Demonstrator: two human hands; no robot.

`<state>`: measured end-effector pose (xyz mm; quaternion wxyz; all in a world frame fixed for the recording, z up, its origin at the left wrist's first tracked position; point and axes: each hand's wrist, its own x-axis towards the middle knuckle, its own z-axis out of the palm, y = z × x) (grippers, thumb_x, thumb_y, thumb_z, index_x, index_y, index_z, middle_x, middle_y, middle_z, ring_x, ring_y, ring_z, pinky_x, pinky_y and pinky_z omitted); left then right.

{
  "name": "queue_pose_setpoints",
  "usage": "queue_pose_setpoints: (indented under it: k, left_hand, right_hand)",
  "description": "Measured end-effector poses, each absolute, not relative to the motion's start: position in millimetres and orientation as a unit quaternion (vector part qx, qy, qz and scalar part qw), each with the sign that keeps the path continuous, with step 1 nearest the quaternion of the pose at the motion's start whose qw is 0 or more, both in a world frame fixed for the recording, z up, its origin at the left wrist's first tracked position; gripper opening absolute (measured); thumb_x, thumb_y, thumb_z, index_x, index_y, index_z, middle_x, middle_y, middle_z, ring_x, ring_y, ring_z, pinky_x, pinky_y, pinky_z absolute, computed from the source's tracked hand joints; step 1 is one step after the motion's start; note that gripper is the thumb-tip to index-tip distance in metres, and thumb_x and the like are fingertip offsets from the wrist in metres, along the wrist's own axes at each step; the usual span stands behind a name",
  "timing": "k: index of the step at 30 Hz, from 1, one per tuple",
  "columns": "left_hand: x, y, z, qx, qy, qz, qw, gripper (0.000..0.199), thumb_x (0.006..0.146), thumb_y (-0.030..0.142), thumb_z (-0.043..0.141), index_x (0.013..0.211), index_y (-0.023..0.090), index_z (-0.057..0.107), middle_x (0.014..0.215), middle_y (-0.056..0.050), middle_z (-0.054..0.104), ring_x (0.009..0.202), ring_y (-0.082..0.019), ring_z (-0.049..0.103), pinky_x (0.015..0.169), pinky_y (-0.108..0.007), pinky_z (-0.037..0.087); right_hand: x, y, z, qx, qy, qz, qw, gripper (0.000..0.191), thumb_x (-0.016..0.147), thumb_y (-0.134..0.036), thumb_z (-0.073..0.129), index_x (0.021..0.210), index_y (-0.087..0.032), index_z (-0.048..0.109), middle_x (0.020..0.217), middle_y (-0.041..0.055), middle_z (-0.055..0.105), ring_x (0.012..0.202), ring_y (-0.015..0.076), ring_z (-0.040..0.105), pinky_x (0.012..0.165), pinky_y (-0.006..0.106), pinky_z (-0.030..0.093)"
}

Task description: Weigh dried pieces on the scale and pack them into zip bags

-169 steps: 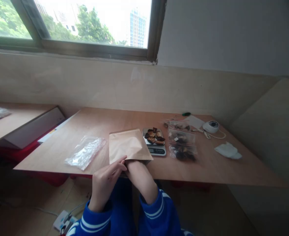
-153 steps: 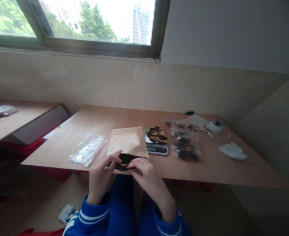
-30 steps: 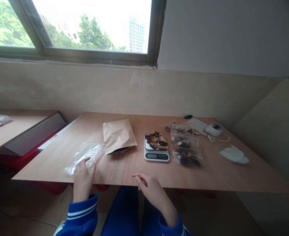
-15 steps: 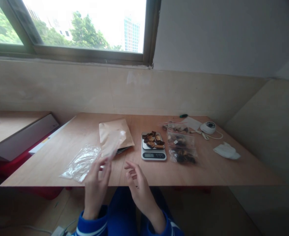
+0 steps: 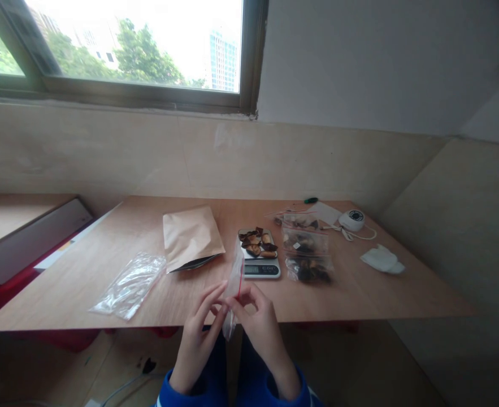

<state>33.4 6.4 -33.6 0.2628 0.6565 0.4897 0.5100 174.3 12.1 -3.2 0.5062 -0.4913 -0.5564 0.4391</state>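
Two hands pinching upright clear bag [image 5: 233, 288], red strip along it: left hand [image 5: 202, 325], right hand [image 5: 263, 322], at near edge of table [image 5: 359, 299]. Beyond: scale [image 5: 273, 272], display unreadable, brown pieces [image 5: 253, 247] on top. Left: paper bag [image 5: 193, 237], mouth near. Right: filled bags [image 5: 311, 268], then bare wood.

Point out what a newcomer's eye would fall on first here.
Probably the bright window at the upper left, by far the lightest patch. Next, likely the red-striped clear bag upright between the left hand and right hand at the table's near edge. Just beyond it, dark-and-tan pieces sit on a white scale, with a brown paper pouch to the left.
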Motion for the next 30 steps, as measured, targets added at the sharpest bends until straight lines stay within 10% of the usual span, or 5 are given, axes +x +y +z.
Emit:
queue_pose_setpoints:
  k: [10,14,19,25,30]
  left_hand:
    - [29,13,-29,0.469,0.570,0.633,0.231,0.018,0.081,0.037,0.063,0.087,0.020,0.062,0.084,-0.002,0.068,0.079,-0.018,0.064,0.070,-0.027,0.052]
    - [23,21,-19,0.510,0.564,0.624,0.183,0.018,0.082,0.038,0.060,0.081,0.020,0.058,0.081,-0.001,0.061,0.081,-0.018,0.061,0.077,-0.031,0.050]
    - [21,33,1,0.594,0.549,0.582,0.084,0.017,0.086,0.036,0.056,0.077,0.021,0.053,0.116,-0.009,0.057,0.116,-0.025,0.051,0.101,-0.043,0.038]
    - [25,44,-8,0.608,0.534,0.567,0.152,0.018,0.091,0.038,0.047,0.087,0.021,0.045,0.139,-0.015,0.048,0.129,-0.026,0.044,0.104,-0.046,0.036]
    - [34,33,-33,0.556,0.567,0.571,0.209,0.020,0.093,0.042,0.041,0.088,0.022,0.042,0.110,-0.012,0.062,0.117,-0.024,0.056,0.096,-0.040,0.044]
  right_hand:
    - [194,24,-26,-0.476,-0.495,0.496,0.531,0.039,0.083,-0.057,0.055,0.077,-0.020,0.049,0.059,-0.0037,0.053,0.052,0.0112,0.051,0.050,0.022,0.041]
    - [218,47,-34,-0.478,-0.601,0.386,0.511,0.036,0.088,-0.052,0.049,0.098,-0.020,0.060,0.098,0.0078,0.065,0.091,0.0198,0.062,0.079,0.033,0.051]
    - [256,108,-53,-0.595,-0.657,0.110,0.450,0.034,0.084,-0.025,0.054,0.117,-0.021,0.059,0.129,0.0131,0.052,0.126,0.0278,0.044,0.106,0.049,0.034]
    - [272,130,-69,-0.585,-0.701,0.103,0.395,0.026,0.084,-0.017,0.052,0.106,-0.017,0.065,0.107,0.0112,0.062,0.102,0.0233,0.059,0.093,0.039,0.045]
    - [272,123,-70,-0.596,-0.662,0.108,0.440,0.022,0.082,-0.018,0.053,0.099,-0.019,0.068,0.099,0.0097,0.064,0.095,0.0230,0.061,0.087,0.037,0.048]
